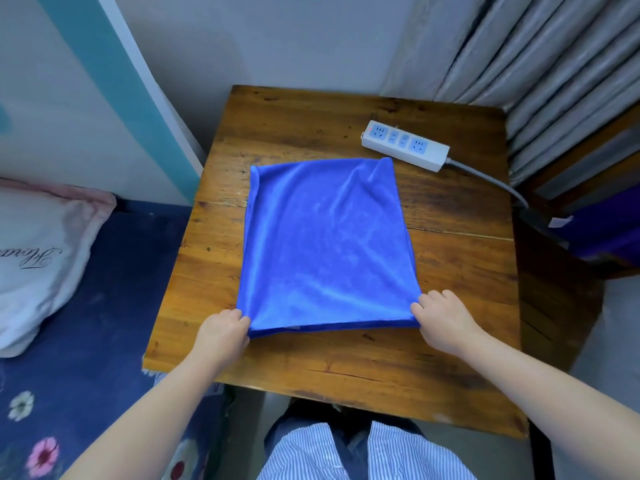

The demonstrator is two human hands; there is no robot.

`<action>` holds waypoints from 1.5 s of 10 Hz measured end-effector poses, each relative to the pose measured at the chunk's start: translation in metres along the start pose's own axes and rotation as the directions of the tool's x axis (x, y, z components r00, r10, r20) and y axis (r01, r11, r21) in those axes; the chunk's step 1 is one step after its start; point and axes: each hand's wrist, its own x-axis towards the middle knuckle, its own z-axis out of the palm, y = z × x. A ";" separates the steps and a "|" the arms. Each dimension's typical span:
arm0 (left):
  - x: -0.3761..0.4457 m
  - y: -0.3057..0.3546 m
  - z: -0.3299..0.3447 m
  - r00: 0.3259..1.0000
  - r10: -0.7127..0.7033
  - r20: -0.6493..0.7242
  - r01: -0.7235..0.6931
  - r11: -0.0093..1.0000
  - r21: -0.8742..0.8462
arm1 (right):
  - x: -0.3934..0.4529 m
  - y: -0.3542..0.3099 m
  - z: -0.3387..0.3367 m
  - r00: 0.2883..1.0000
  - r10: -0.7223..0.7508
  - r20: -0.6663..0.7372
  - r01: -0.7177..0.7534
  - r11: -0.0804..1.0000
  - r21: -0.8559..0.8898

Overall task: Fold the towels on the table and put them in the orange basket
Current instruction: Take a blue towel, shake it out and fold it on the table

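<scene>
Head view, looking down: one blue towel (327, 244), soft plush microfibre, lies doubled over in a rough rectangle on the middle of the wooden bench (460, 271). That bench is square, knotty, dark-stained planks with a crack running across them. The left hand (221, 329) pinches the towel's near left corner, fingers curled into the cloth. The right hand (441, 315) pinches the near right corner the same way, fingers curled round the edge. A pale tag peeks out along the towel's near edge, too small to read. Just beyond the towel's far right corner sits one white power strip (405, 145), oblong plastic with four bluish socket faces, its grey cable (491, 180) trailing off the bench's right side. Left of the towel, off the bench, one white pillow (38, 258) with cursive stitching, cut off and unreadable, rests on a navy floral bedsheet (86, 341). Pleated grey curtains (540, 60) hang beyond the towel to the right.
</scene>
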 end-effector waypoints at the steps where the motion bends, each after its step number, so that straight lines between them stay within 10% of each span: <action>1: 0.001 0.010 0.012 1.000 0.016 -0.003 -0.016 1.000 0.013 | 0.002 0.000 0.007 0.999 0.049 0.017 -0.049 0.999 -0.020; 4: -0.002 0.017 0.021 0.994 -0.054 -0.096 0.048 0.997 -0.068 | -0.009 0.013 0.012 0.974 0.014 -0.228 -0.005 0.999 0.037; 6: 0.002 0.019 0.043 0.955 -0.168 0.245 0.159 0.986 0.055 | -0.003 -0.001 0.034 0.996 0.037 -0.085 -0.032 0.998 0.062; 8: 0.007 0.020 0.047 0.945 -0.202 0.257 0.192 0.979 0.061 | 0.000 -0.005 0.047 0.994 0.107 0.033 -0.110 0.989 0.097; 12: 0.013 0.013 0.048 0.937 -0.185 0.297 0.143 0.977 0.158 | 0.017 -0.014 0.026 0.980 -0.093 -0.175 0.049 0.970 -0.238; 15: 0.009 0.018 0.033 1.000 -0.018 -0.001 0.018 0.985 0.171 | 0.013 -0.021 0.011 0.984 0.038 -0.173 -0.064 0.987 -0.148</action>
